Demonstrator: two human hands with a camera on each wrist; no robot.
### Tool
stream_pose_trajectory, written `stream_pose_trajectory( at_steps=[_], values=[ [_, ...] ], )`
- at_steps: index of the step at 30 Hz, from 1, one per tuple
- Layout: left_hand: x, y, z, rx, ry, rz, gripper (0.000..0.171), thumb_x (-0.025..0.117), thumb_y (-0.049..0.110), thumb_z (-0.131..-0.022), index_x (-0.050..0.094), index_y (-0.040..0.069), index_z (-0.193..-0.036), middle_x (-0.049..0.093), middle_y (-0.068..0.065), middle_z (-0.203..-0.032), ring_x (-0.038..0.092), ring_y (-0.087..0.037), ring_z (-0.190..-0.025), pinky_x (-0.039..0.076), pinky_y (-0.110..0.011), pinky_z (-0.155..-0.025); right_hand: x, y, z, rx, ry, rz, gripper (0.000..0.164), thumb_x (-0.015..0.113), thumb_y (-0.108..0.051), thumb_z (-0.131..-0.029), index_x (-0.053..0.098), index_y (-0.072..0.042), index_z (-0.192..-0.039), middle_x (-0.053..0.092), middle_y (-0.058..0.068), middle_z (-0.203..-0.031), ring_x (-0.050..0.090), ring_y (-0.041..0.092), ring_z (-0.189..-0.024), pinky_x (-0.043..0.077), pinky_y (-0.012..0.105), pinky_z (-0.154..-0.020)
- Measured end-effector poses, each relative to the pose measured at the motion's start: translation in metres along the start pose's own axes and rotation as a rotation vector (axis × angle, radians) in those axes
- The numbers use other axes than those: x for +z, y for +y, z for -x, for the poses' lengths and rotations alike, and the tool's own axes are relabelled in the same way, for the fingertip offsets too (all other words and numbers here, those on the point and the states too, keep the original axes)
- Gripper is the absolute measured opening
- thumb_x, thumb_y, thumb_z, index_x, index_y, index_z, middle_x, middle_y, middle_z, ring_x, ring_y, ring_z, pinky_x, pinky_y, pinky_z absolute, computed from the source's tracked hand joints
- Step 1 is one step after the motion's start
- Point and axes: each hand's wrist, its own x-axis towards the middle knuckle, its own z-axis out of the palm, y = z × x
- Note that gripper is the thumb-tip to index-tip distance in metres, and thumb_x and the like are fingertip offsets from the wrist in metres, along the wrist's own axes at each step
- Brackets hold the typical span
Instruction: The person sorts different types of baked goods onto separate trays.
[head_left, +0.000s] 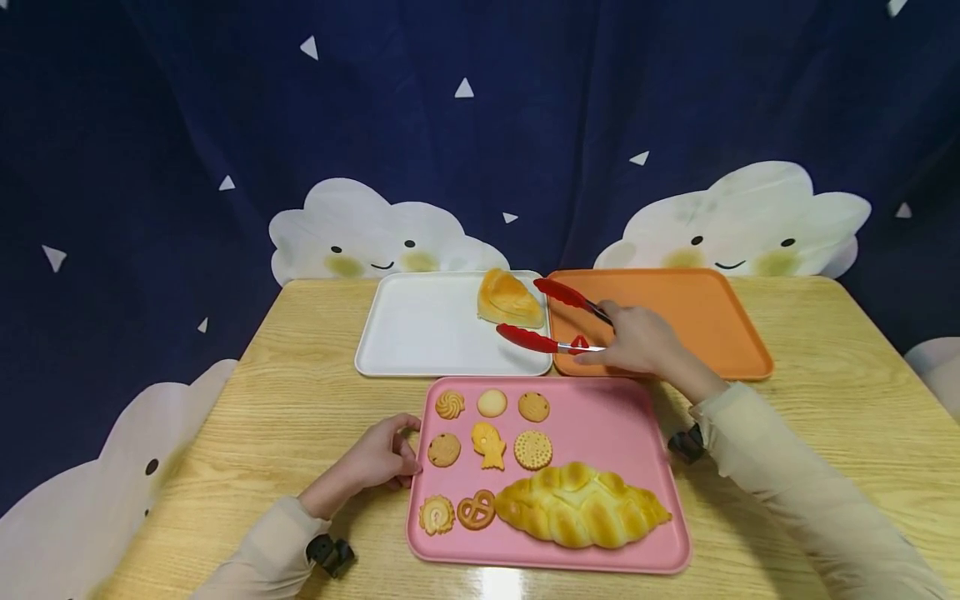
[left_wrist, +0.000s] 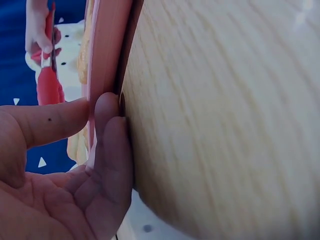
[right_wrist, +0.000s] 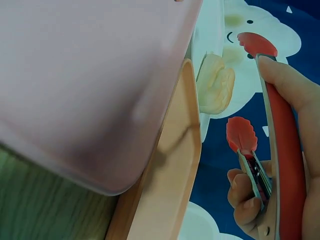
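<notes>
My right hand (head_left: 637,340) grips a pair of red-tipped metal tongs (right_wrist: 289,165), whose arms stand spread apart with nothing between the tips. Just left of the tips, a golden pastry (head_left: 510,300) lies at the right end of the white tray (head_left: 420,329). At the left edge of the pink tray (head_left: 600,417), my left hand (head_left: 381,454) pinches the rim, thumb on the upper side and fingers against the outside, as the left wrist view shows. On that tray are a braided loaf (head_left: 581,507), a pretzel (head_left: 476,510), a fish-shaped cookie (head_left: 489,445) and several other cookies.
An orange tray (head_left: 675,312) lies under the right hand, side by side with the white one. Both sit behind the pink tray on a wooden table (head_left: 285,400). A dark blue curtain (head_left: 525,125) with cloud faces hangs along the back.
</notes>
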Motion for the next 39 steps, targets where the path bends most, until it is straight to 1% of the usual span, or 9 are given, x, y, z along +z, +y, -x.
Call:
stream_pose_trajectory(
  at_steps=[4, 9, 15, 19, 26, 29, 32, 36, 39],
  values=[
    [0.0, -0.002, -0.001, -0.008, -0.005, -0.004, 0.045, 0.061, -0.008, -0.076, 0.043, -0.008, -0.117, 0.054, -0.007, -0.062, 0.054, -0.016, -0.05, 0.046, -0.03, -0.043, -0.002, 0.003, 0.01, -0.011, 0.022, -0.002, 0.088, 0.07, -0.063, -0.061, 0.05, 0.001, -0.117, 0.06, 0.011, -0.077, 0.055, 0.026, -0.067, 0.044, 0.04, -0.057],
    [0.0, -0.004, -0.002, -0.007, -0.005, -0.008, 0.044, 0.06, -0.009, -0.076, 0.043, -0.008, -0.117, 0.054, -0.007, -0.061, 0.054, -0.016, -0.05, 0.046, -0.029, -0.044, -0.003, 0.006, 0.023, -0.025, 0.039, -0.014, 0.085, 0.073, -0.062, -0.059, 0.051, 0.0, -0.113, 0.051, 0.004, -0.064, 0.047, 0.021, -0.057, 0.036, 0.033, -0.05],
    [0.0, -0.004, -0.002, -0.011, -0.003, -0.009, 0.044, 0.06, -0.009, -0.076, 0.043, -0.008, -0.117, 0.054, -0.007, -0.061, 0.055, -0.016, -0.05, 0.046, -0.03, -0.044, -0.003, 0.008, 0.039, -0.022, 0.053, -0.019, 0.086, 0.073, -0.063, -0.057, 0.052, 0.0, -0.112, 0.045, 0.002, -0.06, 0.042, 0.019, -0.054, 0.031, 0.03, -0.048],
    [0.001, -0.004, -0.003, -0.017, -0.004, -0.008, 0.044, 0.06, -0.009, -0.076, 0.043, -0.008, -0.117, 0.054, -0.007, -0.061, 0.055, -0.016, -0.05, 0.046, -0.03, -0.044, -0.004, 0.008, 0.05, -0.011, 0.053, -0.016, 0.086, 0.074, -0.062, -0.057, 0.051, -0.001, -0.114, 0.045, 0.001, -0.061, 0.043, 0.018, -0.055, 0.032, 0.03, -0.048],
    [0.001, -0.003, -0.002, -0.023, 0.0, -0.009, 0.044, 0.06, -0.009, -0.076, 0.044, -0.008, -0.116, 0.054, -0.007, -0.062, 0.055, -0.016, -0.05, 0.046, -0.03, -0.044, -0.005, 0.008, 0.068, -0.024, 0.057, -0.012, 0.091, 0.073, -0.065, -0.055, 0.052, -0.001, -0.117, 0.055, 0.003, -0.068, 0.048, 0.017, -0.058, 0.037, 0.032, -0.05],
    [0.001, -0.003, -0.002, -0.01, -0.001, -0.011, 0.045, 0.061, -0.008, -0.076, 0.043, -0.008, -0.117, 0.054, -0.007, -0.062, 0.055, -0.016, -0.05, 0.046, -0.031, -0.044, -0.005, 0.006, 0.075, -0.03, 0.058, -0.009, 0.092, 0.073, -0.066, -0.055, 0.052, -0.002, -0.118, 0.055, 0.002, -0.066, 0.047, 0.016, -0.055, 0.036, 0.031, -0.048],
    [0.001, -0.002, -0.001, -0.001, -0.005, -0.011, 0.044, 0.061, -0.008, -0.076, 0.043, -0.008, -0.117, 0.055, -0.007, -0.062, 0.055, -0.016, -0.05, 0.046, -0.031, -0.044, -0.003, 0.004, 0.082, -0.034, 0.07, -0.014, 0.091, 0.073, -0.066, -0.054, 0.053, -0.004, -0.117, 0.058, 0.003, -0.07, 0.048, 0.016, -0.056, 0.037, 0.03, -0.049],
    [0.001, -0.001, -0.001, -0.006, -0.01, -0.02, 0.043, 0.06, -0.008, -0.076, 0.043, -0.008, -0.116, 0.054, -0.006, -0.061, 0.055, -0.015, -0.05, 0.047, -0.029, -0.044, 0.0, 0.003, 0.09, -0.054, 0.09, -0.034, 0.089, 0.074, -0.065, -0.053, 0.054, -0.006, -0.116, 0.063, 0.005, -0.079, 0.053, 0.016, -0.061, 0.04, 0.031, -0.05],
    [0.001, -0.002, -0.001, -0.019, -0.005, -0.022, 0.043, 0.06, -0.007, -0.076, 0.043, -0.007, -0.116, 0.054, -0.005, -0.06, 0.055, -0.015, -0.05, 0.047, -0.029, -0.044, 0.001, 0.003, 0.096, -0.065, 0.091, -0.049, 0.089, 0.073, -0.066, -0.053, 0.054, -0.008, -0.117, 0.062, 0.004, -0.08, 0.055, 0.017, -0.065, 0.041, 0.031, -0.05]
  ],
)
